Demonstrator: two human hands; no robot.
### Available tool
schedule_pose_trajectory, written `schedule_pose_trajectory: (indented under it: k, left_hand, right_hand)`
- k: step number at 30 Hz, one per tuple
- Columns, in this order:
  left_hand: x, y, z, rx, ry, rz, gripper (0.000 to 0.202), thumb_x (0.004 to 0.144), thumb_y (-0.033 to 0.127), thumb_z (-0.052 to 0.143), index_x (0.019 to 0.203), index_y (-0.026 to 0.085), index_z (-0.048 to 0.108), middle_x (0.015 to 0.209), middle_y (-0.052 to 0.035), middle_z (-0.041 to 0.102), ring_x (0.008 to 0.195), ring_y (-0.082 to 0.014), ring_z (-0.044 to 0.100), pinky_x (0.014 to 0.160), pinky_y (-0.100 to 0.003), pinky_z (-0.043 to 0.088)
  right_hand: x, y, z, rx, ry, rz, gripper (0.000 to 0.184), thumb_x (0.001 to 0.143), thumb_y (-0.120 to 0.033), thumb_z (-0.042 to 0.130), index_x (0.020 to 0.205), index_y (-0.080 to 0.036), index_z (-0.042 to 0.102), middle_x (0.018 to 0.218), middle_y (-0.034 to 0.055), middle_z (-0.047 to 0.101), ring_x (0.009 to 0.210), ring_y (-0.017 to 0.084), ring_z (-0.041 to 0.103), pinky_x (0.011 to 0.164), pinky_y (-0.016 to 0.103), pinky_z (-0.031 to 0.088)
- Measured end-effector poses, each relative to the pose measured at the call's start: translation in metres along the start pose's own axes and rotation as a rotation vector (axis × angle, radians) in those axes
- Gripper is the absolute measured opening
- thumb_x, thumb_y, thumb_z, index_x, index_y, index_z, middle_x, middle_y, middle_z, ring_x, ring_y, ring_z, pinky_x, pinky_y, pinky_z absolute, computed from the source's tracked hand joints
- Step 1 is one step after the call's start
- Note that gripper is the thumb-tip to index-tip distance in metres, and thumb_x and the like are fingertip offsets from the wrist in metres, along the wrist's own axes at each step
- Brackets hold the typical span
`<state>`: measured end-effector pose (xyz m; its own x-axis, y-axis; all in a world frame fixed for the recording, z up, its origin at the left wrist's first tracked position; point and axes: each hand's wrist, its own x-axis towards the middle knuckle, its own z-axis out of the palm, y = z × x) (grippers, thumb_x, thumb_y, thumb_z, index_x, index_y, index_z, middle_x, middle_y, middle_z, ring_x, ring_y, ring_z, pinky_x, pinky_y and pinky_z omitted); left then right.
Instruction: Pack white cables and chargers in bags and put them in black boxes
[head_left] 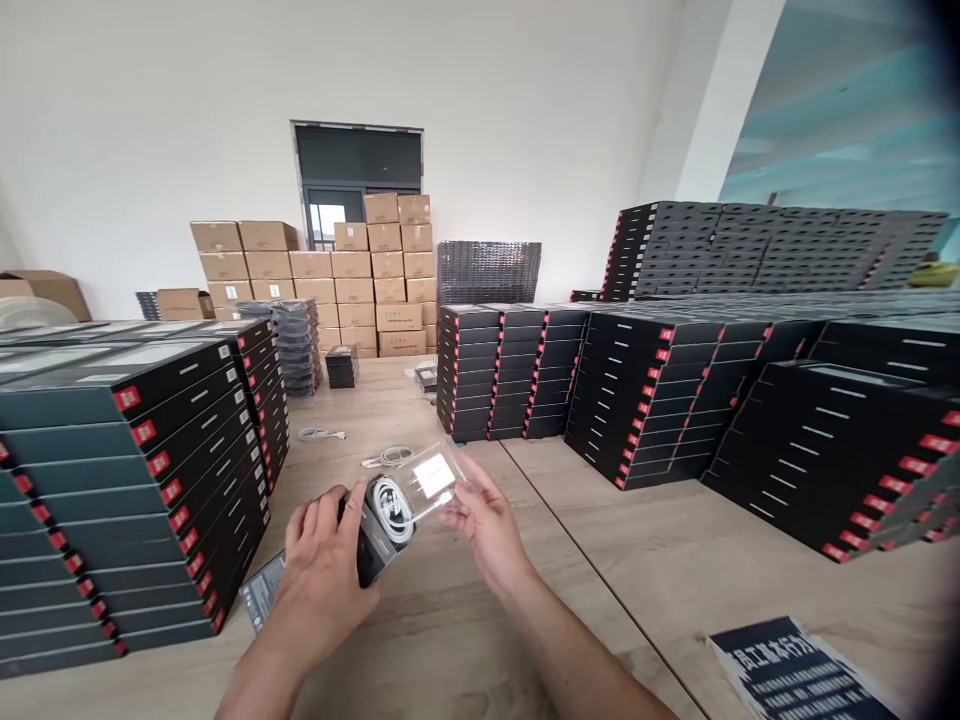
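Note:
My left hand is closed around a dark box, its fingers across the top. A coiled white cable lies at the box's right end, its lead running toward the clear plastic tray. My right hand pinches the right edge of this tray, which is tilted and holds a white square piece. Whether the tray is still partly inside the box is hidden. A dark printed piece shows beneath my left hand. Just beyond the tray, another white cable lies on the table.
Black boxes with red tabs stand in tall stacks at left and right. A third white cable and a small dark stack lie farther back. Cardboard cartons line the wall. A printed sheet lies front right.

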<state>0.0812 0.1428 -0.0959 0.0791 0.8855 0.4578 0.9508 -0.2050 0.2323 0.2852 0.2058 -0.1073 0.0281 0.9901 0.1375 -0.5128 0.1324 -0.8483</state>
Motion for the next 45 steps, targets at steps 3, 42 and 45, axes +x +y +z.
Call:
schedule_pose_trajectory:
  k: [3,42,45]
  left_hand:
    - [0.000,-0.002,-0.001,-0.065,0.022,0.036,0.092,0.065,0.025,0.065,0.149,0.026,0.028,0.128,-0.0112,0.046,0.122,-0.0326,0.042,0.113,-0.049,0.018]
    - [-0.004,0.042,-0.021,-1.044,0.299,0.132,0.080,0.084,0.022,0.061,0.150,0.037,0.018,0.163,-0.0025,0.001,0.149,-0.0329,0.008,0.119,-0.049,0.019]
    - [-0.004,0.041,-0.025,-0.972,0.296,0.151,0.055,0.084,0.018,0.059,0.136,0.033,0.045,0.160,-0.0034,0.014,0.148,-0.0322,0.014,0.118,-0.049,0.021]
  right_hand:
    - [0.000,-0.010,-0.002,-0.026,-0.066,0.036,0.058,0.072,-0.032,0.078,0.127,-0.025,0.059,0.086,-0.0018,0.068,0.065,0.014,0.064,0.059,0.029,0.054]
    - [-0.024,-0.040,0.019,-0.563,-0.354,-0.310,0.039,0.090,-0.055,0.055,0.110,-0.027,0.074,0.111,0.0065,0.074,0.104,0.026,0.066,0.096,0.041,0.049]
    - [-0.024,-0.038,0.021,-0.524,-0.325,-0.309,0.038,0.089,-0.053,0.057,0.109,-0.026,0.074,0.110,0.0066,0.074,0.104,0.026,0.066,0.096,0.041,0.048]
